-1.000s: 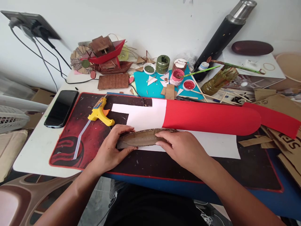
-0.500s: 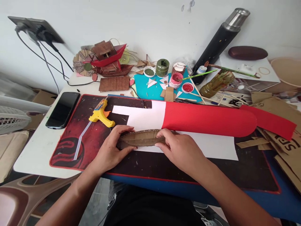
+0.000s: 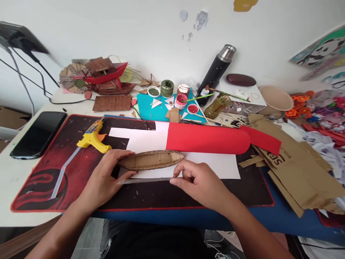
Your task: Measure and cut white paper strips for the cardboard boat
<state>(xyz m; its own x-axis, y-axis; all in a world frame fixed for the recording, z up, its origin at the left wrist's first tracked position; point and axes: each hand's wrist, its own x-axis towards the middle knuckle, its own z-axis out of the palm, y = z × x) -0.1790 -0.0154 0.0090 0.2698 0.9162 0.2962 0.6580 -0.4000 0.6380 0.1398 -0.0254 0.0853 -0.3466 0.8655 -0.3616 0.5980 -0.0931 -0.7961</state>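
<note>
A small boat-shaped cardboard hull, pointed at its ends and hollow, rests over white paper. My left hand grips its left end, fingers behind and thumb in front. In front of the hull, a thin see-through strip runs sideways; its right end is pinched between the thumb and finger of my right hand. Where its left end stops, near my left thumb, is blurred. A yellow glue gun with a long glue stick lies left of my left hand.
Red corrugated paper lies behind the hull. At the back stand a red and brown model boat, paint jars and a black flask. A phone lies at left; cardboard pieces are piled at right.
My right hand has let go of the hull and now pinches the see-through strip in front of it. My left hand still holds the hull. The view has swung to the right.
</note>
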